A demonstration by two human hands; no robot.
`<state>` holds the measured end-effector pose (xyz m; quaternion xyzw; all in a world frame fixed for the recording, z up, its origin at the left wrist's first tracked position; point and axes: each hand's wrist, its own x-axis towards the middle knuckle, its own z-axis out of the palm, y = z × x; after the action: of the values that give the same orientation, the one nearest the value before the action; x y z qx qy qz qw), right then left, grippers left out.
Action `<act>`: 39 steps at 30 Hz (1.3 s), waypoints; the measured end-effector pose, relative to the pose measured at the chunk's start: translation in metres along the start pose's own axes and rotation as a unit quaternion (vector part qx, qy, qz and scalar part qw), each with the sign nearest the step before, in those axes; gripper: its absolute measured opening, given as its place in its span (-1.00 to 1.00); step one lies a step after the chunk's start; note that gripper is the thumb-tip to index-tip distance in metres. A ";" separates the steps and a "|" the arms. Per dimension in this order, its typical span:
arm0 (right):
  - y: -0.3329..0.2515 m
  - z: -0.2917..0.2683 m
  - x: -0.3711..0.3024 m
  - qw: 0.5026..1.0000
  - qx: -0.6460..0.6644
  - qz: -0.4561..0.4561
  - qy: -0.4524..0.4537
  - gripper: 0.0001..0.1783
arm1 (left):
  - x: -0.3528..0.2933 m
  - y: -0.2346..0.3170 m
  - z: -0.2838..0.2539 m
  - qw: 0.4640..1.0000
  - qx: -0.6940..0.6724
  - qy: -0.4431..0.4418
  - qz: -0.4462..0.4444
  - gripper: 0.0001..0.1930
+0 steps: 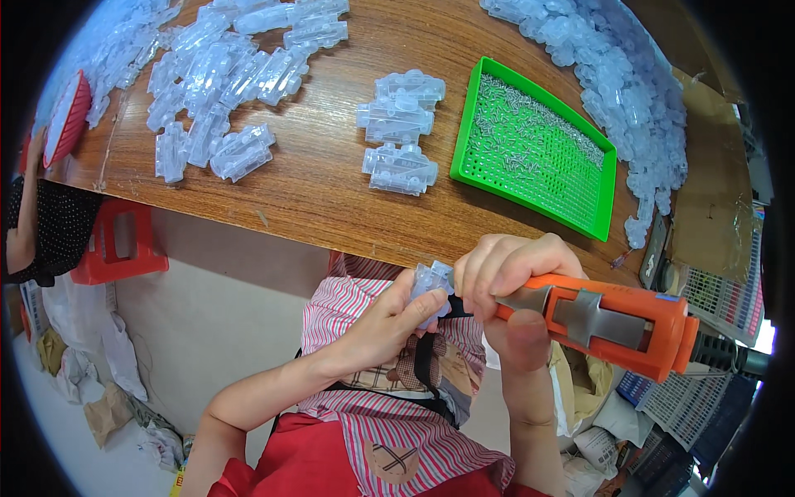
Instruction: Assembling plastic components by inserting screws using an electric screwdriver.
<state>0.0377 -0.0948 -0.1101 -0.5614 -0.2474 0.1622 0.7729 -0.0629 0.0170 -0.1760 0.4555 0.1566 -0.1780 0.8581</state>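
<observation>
Close to my lap, just below the table's front edge, my left hand (377, 331) grips a clear plastic housing (432, 282) shaped like a toy vehicle. My right hand (522, 269) is wrapped round the front of an orange electric screwdriver (625, 319), its cable running off to the right. The tool's nose points at the housing; my fingers hide its tip, so I cannot tell whether it touches. Beyond my hands, three similar clear housings (400, 170) lie in a column on the table. Right of them sits a green perforated tray (606, 195) holding many small metal screws (517, 124).
More clear housings (219, 74) are heaped at the table's left, and a long pile of clear parts (625, 108) lines its right. At the far left are a red basket (70, 120), another person's arm (31, 186) and a red stool (124, 240). Bags and crates stand lower right.
</observation>
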 end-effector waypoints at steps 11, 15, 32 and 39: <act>0.002 -0.002 0.002 0.989 -0.143 -0.025 -0.031 -0.40 | 0.001 -0.002 0.002 1.000 0.003 -0.005 0.009 -0.73; -0.019 0.006 0.015 0.998 -0.060 -0.018 0.030 -0.43 | -0.001 0.002 0.003 0.999 -0.020 0.018 -0.021 -0.69; -0.016 -0.001 0.004 0.999 -0.041 0.006 -0.003 -0.48 | -0.005 0.010 -0.002 0.984 -0.136 0.092 -0.065 -0.58; -0.004 0.000 -0.001 0.999 -0.039 0.014 0.003 -0.48 | -0.005 0.009 0.000 0.986 -0.142 0.079 -0.049 -0.62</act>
<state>0.0373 -0.0969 -0.1061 -0.5951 -0.2432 0.1611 0.7489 -0.0637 0.0229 -0.1676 0.3335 0.2695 -0.1595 0.8892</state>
